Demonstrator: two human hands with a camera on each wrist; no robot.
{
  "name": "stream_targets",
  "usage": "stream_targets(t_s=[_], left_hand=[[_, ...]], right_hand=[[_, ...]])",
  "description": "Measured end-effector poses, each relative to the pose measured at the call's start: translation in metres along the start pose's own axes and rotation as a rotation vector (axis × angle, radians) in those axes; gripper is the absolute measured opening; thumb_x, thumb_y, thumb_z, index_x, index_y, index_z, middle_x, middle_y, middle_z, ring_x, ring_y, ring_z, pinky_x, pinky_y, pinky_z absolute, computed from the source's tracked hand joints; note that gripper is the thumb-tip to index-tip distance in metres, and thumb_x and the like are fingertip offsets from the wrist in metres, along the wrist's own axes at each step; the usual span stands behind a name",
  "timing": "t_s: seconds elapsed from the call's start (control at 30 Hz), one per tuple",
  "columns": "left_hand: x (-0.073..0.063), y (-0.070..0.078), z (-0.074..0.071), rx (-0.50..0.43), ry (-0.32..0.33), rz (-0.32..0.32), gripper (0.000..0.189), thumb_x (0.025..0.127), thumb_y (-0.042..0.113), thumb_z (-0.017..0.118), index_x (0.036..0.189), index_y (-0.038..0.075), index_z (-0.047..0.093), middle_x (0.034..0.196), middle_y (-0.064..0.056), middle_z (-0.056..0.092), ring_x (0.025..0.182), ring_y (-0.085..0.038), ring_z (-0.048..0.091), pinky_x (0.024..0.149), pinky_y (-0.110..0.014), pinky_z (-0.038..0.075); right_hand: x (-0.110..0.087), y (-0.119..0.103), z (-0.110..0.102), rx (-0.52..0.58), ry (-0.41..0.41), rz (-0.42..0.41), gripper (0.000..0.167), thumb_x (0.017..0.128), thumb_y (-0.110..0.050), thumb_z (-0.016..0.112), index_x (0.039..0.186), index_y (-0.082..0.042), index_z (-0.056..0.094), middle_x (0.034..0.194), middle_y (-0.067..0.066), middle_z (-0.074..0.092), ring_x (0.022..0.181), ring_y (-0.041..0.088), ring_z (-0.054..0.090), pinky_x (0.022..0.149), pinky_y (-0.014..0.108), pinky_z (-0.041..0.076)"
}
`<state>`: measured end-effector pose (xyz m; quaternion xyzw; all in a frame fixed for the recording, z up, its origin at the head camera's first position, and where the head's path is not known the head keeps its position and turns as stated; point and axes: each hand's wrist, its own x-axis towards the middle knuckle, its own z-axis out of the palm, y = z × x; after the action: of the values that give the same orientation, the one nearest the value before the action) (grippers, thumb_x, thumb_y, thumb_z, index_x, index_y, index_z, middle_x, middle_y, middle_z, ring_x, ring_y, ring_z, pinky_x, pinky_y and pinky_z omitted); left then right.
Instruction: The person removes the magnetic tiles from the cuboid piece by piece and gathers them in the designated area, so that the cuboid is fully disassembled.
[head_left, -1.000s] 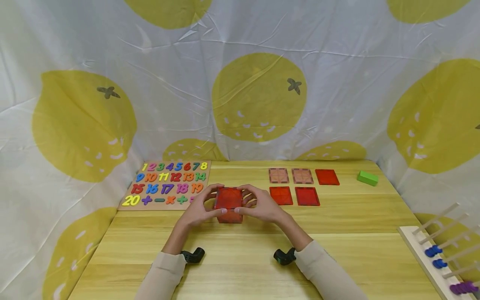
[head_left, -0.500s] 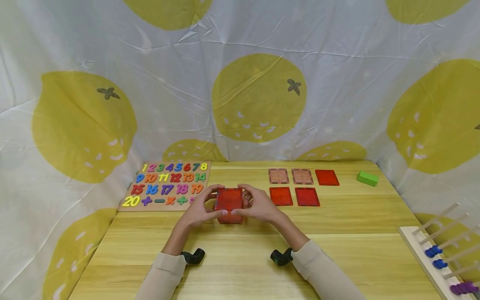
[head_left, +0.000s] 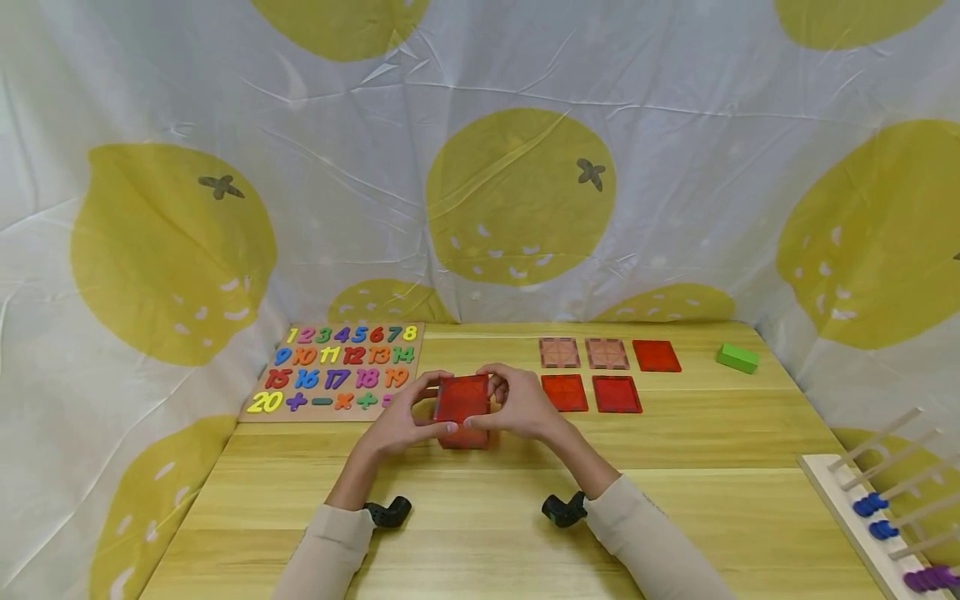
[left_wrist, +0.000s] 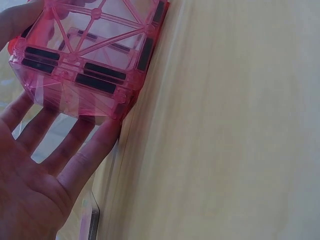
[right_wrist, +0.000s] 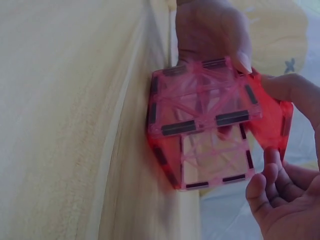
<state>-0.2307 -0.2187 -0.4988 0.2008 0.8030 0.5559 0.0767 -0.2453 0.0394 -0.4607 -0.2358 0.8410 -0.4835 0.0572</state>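
A box-like shape of red and pink see-through magnetic tiles [head_left: 462, 398] stands at mid-table in the head view, its red square top facing up. My left hand [head_left: 401, 421] holds its left side, thumb at the front edge and fingers reaching round behind. From the right, my right hand [head_left: 521, 406] grips the box, thumb on the front top edge and index finger at the far top corner. In the right wrist view, its other fingers [right_wrist: 272, 172] curl beside a red tile [right_wrist: 275, 125]. A pink lattice tile [left_wrist: 100, 30] with dark magnet strips shows in the left wrist view.
Right of the box lie red tiles [head_left: 617, 394] and pink tiles [head_left: 559, 353] in two rows. A green block [head_left: 738, 358] sits beyond them. A colourful number board [head_left: 322, 415] lies back left. A wooden peg stand [head_left: 840, 500] with beads is at the right edge.
My right thumb has slid slightly left along the box's front edge, and the right fingers have curled in a little more. The box and my left hand stay nearly in place.
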Motion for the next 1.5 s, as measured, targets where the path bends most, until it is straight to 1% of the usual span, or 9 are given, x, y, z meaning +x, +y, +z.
stream_targets(t_s=[0.13,0.27,0.47,0.6,0.77,0.9,1.07,1.17,1.5], left_hand=[[0.001,0.0,0.001,-0.003,-0.005,-0.005,0.073,0.086,0.025,0.085,0.148,0.031,0.046,0.154,-0.006,0.047,0.142,-0.041,0.046,0.094,-0.045,0.061],[0.002,0.0,0.0,-0.01,-0.011,0.0,0.073,0.088,0.024,0.083,0.15,0.026,0.046,0.155,-0.008,0.045,0.142,-0.042,0.046,0.094,-0.045,0.061],[-0.002,0.001,-0.005,-0.006,-0.013,0.019,0.071,0.093,0.02,0.077,0.155,0.014,0.042,0.158,-0.011,0.04,0.142,-0.047,0.044,0.098,-0.053,0.058],[-0.006,0.001,-0.009,-0.004,-0.035,0.035,0.068,0.096,0.012,0.072,0.155,0.015,0.039,0.159,-0.014,0.038,0.143,-0.05,0.042,0.102,-0.059,0.054],[-0.008,0.0,-0.015,-0.009,-0.087,0.07,0.064,0.096,0.008,0.069,0.153,0.013,0.04,0.16,-0.016,0.039,0.146,-0.05,0.039,0.104,-0.06,0.053],[-0.007,-0.004,-0.017,-0.058,-0.135,0.082,0.069,0.094,0.007,0.074,0.153,0.013,0.039,0.161,-0.014,0.036,0.15,-0.047,0.034,0.105,-0.05,0.054],[-0.006,-0.011,-0.019,-0.103,-0.167,0.09,0.075,0.091,0.004,0.077,0.154,0.014,0.038,0.162,-0.012,0.034,0.151,-0.045,0.032,0.109,-0.052,0.05],[-0.005,-0.013,-0.019,-0.111,-0.167,0.095,0.075,0.091,0.003,0.077,0.155,0.014,0.038,0.162,-0.012,0.034,0.151,-0.046,0.031,0.111,-0.054,0.049],[-0.005,-0.009,-0.015,-0.09,-0.123,0.042,0.089,0.087,0.007,0.082,0.159,0.01,0.03,0.162,-0.013,0.032,0.15,-0.044,0.035,0.111,-0.051,0.05]], right_hand=[[-0.001,0.002,-0.006,0.054,0.023,-0.002,0.068,0.072,-0.038,0.094,0.129,-0.012,0.065,0.098,0.02,0.063,0.077,0.015,0.051,0.067,0.023,0.045],[-0.005,0.007,-0.018,0.103,0.06,-0.028,0.063,0.075,-0.034,0.093,0.128,-0.012,0.066,0.093,0.017,0.061,0.077,0.017,0.051,0.066,0.023,0.046],[-0.016,0.019,-0.041,0.061,0.079,-0.053,0.065,0.075,-0.035,0.093,0.131,-0.018,0.066,0.095,0.004,0.061,0.08,0.024,0.055,0.066,0.027,0.048],[-0.029,0.031,-0.055,0.042,0.089,-0.042,0.066,0.075,-0.037,0.093,0.133,-0.021,0.066,0.1,0.008,0.064,0.088,0.031,0.059,0.07,0.035,0.051],[-0.043,0.044,-0.073,0.024,0.139,-0.034,0.069,0.075,-0.033,0.094,0.135,-0.019,0.065,0.105,0.008,0.064,0.095,0.029,0.059,0.079,0.042,0.054],[-0.055,0.047,-0.09,0.012,0.174,-0.025,0.07,0.075,-0.028,0.094,0.136,-0.013,0.064,0.104,0.012,0.062,0.09,0.032,0.058,0.072,0.034,0.053],[-0.069,0.061,-0.112,-0.077,0.227,0.012,0.071,0.075,-0.032,0.094,0.138,-0.017,0.064,0.117,0.01,0.058,0.098,0.031,0.055,0.073,0.034,0.05],[-0.077,0.075,-0.125,-0.13,0.255,0.033,0.073,0.075,-0.037,0.093,0.139,-0.019,0.063,0.122,0.003,0.055,0.106,0.023,0.052,0.08,0.037,0.05],[-0.108,0.112,-0.169,-0.199,0.309,0.081,0.065,0.08,-0.031,0.09,0.136,-0.012,0.063,0.115,0.009,0.055,0.097,0.024,0.051,0.075,0.025,0.055]])
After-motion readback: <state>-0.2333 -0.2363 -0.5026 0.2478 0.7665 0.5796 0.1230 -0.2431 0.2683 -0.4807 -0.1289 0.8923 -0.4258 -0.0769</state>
